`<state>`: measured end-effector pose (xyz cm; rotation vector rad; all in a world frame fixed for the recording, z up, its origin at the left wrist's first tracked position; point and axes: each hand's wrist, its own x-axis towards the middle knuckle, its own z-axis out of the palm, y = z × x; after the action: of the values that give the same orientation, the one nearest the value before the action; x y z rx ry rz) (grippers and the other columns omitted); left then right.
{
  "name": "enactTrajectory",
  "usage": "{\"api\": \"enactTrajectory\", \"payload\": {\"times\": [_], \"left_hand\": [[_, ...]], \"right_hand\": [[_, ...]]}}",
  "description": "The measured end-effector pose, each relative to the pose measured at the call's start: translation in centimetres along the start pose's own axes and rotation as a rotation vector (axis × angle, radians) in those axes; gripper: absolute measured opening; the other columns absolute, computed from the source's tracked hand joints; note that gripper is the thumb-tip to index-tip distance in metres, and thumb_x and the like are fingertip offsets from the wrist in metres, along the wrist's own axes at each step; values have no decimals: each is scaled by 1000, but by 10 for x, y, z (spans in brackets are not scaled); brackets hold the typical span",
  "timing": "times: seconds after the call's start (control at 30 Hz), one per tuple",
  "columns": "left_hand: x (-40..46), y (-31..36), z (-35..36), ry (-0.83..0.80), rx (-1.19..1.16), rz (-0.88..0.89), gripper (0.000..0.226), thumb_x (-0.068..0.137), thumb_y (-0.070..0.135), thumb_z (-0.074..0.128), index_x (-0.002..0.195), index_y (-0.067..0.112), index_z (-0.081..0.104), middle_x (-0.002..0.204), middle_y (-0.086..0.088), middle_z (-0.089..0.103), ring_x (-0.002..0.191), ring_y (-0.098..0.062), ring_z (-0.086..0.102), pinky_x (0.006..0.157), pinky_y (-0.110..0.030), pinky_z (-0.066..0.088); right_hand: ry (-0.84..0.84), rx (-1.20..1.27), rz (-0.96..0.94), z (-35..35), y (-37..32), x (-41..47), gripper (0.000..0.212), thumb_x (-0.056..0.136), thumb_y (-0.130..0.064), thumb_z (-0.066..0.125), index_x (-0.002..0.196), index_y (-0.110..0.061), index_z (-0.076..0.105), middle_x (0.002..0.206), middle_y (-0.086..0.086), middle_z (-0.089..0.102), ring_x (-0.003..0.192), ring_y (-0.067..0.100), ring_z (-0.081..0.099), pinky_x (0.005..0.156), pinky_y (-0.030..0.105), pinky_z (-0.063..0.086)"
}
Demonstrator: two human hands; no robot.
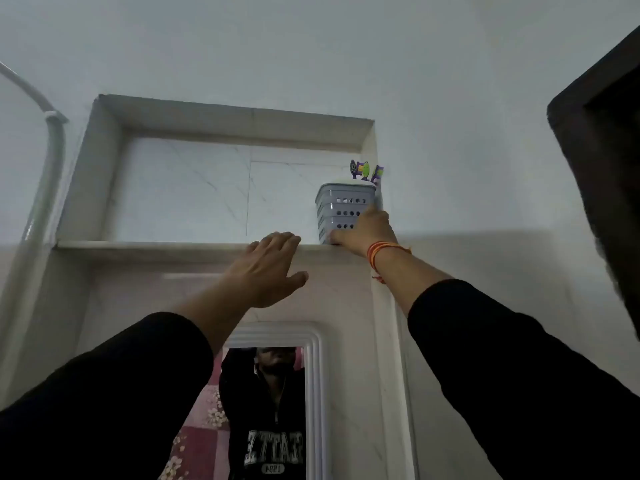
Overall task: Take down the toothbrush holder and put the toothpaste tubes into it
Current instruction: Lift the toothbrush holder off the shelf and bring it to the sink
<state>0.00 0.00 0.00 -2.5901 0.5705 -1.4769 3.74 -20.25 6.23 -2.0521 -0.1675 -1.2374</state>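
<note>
A grey perforated toothbrush holder stands at the right end of a high wall niche, on its ledge. Purple and green toothbrush heads stick up from it. My right hand is raised and grips the holder's lower right corner; red thread bands circle the wrist. My left hand is lifted beside it, fingers spread, fingertips resting on the ledge's front edge, holding nothing. No toothpaste tubes are in sight.
A white-framed mirror hangs below the niche and reflects a person in a dark top. A grey pipe runs down the left wall. A dark door frame juts in at the right.
</note>
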Motion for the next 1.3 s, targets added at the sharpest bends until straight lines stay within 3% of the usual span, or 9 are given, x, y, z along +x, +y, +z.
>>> {"api": "enactTrajectory", "payload": {"times": [0.13,0.3,0.5,0.6,0.87,0.97,1.13,1.3], "left_hand": [[0,-8,18,-3,12,34,77,99,57,42,161,16,20,169,-5,16,157,-23,14,127,-39,16],[-1,-22,31,9,20,71,82,99,60,39,163,21,7,172,2,0,159,-16,-4,129,-37,6],[-1,-27,39,-4,-4,87,86,98,63,39,163,23,-2,171,5,-12,157,-12,-16,128,-36,2],[-2,-27,36,-19,-26,91,86,98,62,40,163,22,0,171,5,-11,157,-13,-15,127,-35,2],[-10,-24,21,-29,-144,59,83,98,58,45,163,16,13,172,2,5,159,-17,-1,127,-39,13],[-28,-23,21,-31,-220,41,80,98,56,48,162,17,18,171,1,12,158,-20,14,126,-41,21],[-79,-22,34,9,-353,29,67,99,45,55,157,18,34,164,2,32,149,-19,35,119,-33,30],[-149,-23,74,-42,-522,-104,58,99,42,54,152,21,41,157,1,41,136,-19,49,111,-34,43]], "right_hand": [[6,27,79,6,-3,16,107,65,-52,82,147,-11,26,136,15,44,121,31,53,101,41,49],[89,49,120,18,-10,26,129,56,-62,84,153,-9,17,141,16,42,126,30,50,102,39,48],[216,88,133,13,-19,11,116,50,-66,82,139,-9,33,128,11,48,111,29,58,74,32,45],[212,97,125,2,-26,1,112,52,-66,83,137,-10,35,129,12,47,112,31,58,71,33,44],[191,172,36,-27,-45,-48,109,58,-60,86,139,-10,33,133,12,43,119,31,54,86,39,51],[178,179,-14,-30,-47,-73,113,56,-57,88,141,-10,31,136,12,41,122,29,51,93,40,50],[139,226,-4,-12,-27,-125,125,30,-68,83,134,-13,42,124,5,52,108,20,59,84,38,60],[60,294,73,18,9,-202,119,31,-56,92,130,-11,42,115,-3,62,100,17,65,82,34,60]]}}
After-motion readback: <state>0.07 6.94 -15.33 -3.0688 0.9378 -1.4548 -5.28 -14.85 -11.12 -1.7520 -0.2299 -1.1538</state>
